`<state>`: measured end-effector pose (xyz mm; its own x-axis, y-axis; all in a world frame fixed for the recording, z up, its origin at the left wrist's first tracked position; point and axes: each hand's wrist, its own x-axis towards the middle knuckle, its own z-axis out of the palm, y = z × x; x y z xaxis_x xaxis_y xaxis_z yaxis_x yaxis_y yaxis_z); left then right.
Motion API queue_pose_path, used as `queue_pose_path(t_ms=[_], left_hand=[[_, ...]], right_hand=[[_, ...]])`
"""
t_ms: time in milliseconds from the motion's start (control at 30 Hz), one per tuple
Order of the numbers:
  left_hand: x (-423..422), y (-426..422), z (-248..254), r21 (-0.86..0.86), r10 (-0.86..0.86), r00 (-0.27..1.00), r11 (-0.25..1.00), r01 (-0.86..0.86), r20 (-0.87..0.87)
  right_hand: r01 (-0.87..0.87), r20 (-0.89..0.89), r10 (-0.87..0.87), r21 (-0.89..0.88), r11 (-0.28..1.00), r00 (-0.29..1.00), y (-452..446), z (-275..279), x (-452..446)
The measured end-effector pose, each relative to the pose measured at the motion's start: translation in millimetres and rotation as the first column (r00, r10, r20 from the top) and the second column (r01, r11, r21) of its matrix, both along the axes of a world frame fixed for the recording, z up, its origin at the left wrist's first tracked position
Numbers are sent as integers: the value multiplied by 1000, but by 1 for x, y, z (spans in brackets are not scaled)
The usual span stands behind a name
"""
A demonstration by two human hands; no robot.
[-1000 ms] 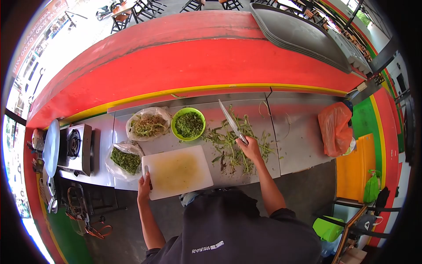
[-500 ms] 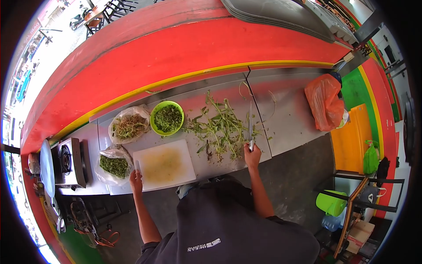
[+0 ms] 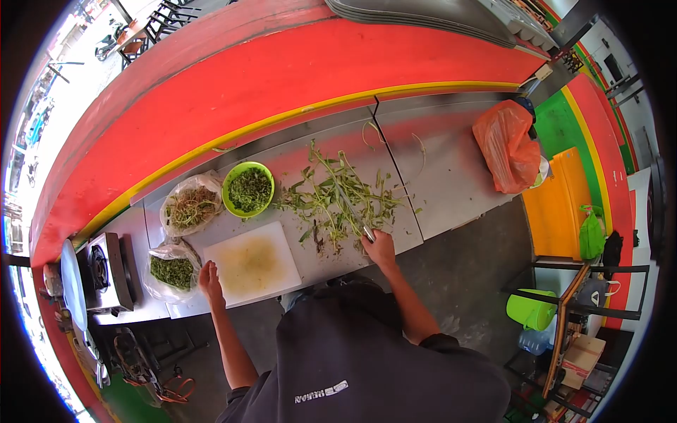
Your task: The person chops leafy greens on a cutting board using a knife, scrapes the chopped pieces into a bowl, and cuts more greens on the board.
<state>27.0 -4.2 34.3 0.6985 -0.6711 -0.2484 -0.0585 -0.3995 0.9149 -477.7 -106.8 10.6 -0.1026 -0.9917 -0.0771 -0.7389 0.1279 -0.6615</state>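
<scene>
My right hand [image 3: 381, 247] is closed around the handle of a knife [image 3: 349, 204], whose blade points away from me over a loose heap of leafy green stems [image 3: 331, 190] on the metal counter. My left hand [image 3: 210, 280] is by the left edge of a white cutting board [image 3: 285, 271], fingers stretched out; whether it touches the board I cannot tell. Yellowish stains mark the middle of the board. Beyond it stands a lime-green bowl [image 3: 227, 192] of chopped greens [image 3: 249, 189]. To the left lie a plastic bag of chopped greens [image 3: 171, 273] and another with brownish stems [image 3: 192, 208].
A gas stove [image 3: 106, 271] stands at the counter's left end. An orange plastic bag [image 3: 508, 144] sits at the right end. A red wall [image 3: 282, 77] with a yellow stripe runs along the back. A green bucket [image 3: 530, 310] is on a rack at lower right.
The knife in my right hand has swung from beside the heap to over the stems, its tip now leaning left. My left hand has moved slightly outward along the board's edge. The view has shifted.
</scene>
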Motion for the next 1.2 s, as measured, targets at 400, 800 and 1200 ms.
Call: queue_pose_path(t_ms=[400, 800, 1200], left_hand=[[-55, -40, 36, -17, -193, 969, 981, 193, -157], [-160, -79, 143, -241, -463, 694, 708, 663, 550], [-136, -17, 120, -274, -559, 493, 432, 859, 667]], right_hand=[[78, 418, -54, -41, 996, 907, -80, 165, -66], [-243, 520, 185, 46, 969, 834, -50, 249, 30], [-607, 520, 438, 211, 766, 733, 25, 204, 155]])
